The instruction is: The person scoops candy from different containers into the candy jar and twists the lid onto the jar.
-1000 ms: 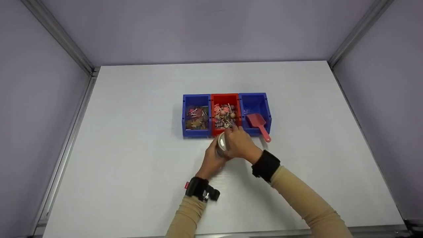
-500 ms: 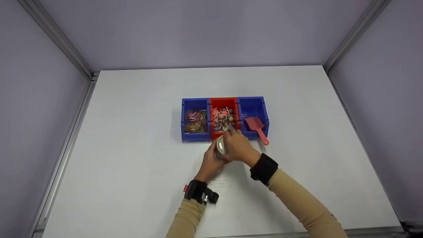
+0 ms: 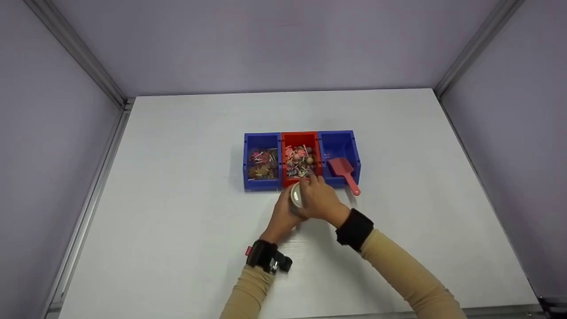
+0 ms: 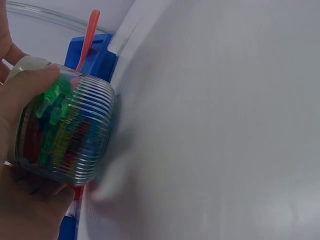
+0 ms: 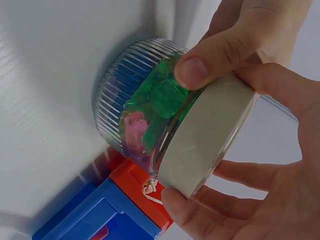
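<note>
My left hand holds a clear ribbed glass jar, thumb pressed against its side. Green, pink, blue and other coloured translucent pieces fill the jar. Around the cream-coloured lid curl the fingers and thumb of my right hand. The lid sits on the jar's mouth. In the head view both hands are just in front of the red bin, partly covering the jar.
Blue bins stand on either side of the red one. Lollipops lie in the left bin and the red bin. A pink scoop rests in the right blue bin, its handle over the front edge. Grey-purple walls enclose the white table.
The head view has shifted, so the bins and table appear slightly lower. Both hands keep their hold on the jar and lid, with barely any movement.
</note>
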`<action>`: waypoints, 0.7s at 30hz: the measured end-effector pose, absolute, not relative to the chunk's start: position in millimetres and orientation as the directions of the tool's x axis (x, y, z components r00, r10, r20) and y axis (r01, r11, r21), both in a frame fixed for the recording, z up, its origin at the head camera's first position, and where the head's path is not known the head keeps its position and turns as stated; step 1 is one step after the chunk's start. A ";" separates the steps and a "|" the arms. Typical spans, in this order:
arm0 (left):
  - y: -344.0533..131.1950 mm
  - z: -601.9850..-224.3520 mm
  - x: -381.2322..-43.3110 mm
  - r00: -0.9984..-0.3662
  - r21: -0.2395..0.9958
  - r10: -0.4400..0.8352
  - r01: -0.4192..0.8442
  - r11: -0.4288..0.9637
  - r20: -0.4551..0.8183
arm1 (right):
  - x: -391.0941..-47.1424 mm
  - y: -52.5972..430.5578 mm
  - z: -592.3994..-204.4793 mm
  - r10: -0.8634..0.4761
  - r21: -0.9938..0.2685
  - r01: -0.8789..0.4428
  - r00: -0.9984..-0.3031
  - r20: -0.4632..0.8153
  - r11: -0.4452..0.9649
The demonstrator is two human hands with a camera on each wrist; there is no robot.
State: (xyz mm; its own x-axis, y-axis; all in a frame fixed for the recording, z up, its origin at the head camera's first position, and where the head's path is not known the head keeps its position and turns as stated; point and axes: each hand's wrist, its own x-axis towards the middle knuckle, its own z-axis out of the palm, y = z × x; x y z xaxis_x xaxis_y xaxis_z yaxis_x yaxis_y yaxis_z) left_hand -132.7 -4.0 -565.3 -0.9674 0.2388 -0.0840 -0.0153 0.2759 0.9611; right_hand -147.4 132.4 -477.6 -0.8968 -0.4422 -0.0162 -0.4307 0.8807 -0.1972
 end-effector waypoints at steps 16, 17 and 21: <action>-41.4 -495.7 -165.0 -0.930 0.639 0.348 0.341 0.689 0.121 | -168.9 163.1 -464.4 -0.354 -0.297 -0.336 -0.935 -0.009 0.894; -44.1 -488.6 -170.5 -0.931 0.591 0.328 0.358 0.723 0.163 | -172.6 166.5 -461.4 -0.336 -0.312 -0.321 -0.942 0.005 0.894; -52.6 -462.7 -193.2 -0.946 0.428 0.249 0.317 0.847 0.208 | -189.2 176.3 -448.5 -0.252 -0.301 -0.261 -0.965 0.069 0.917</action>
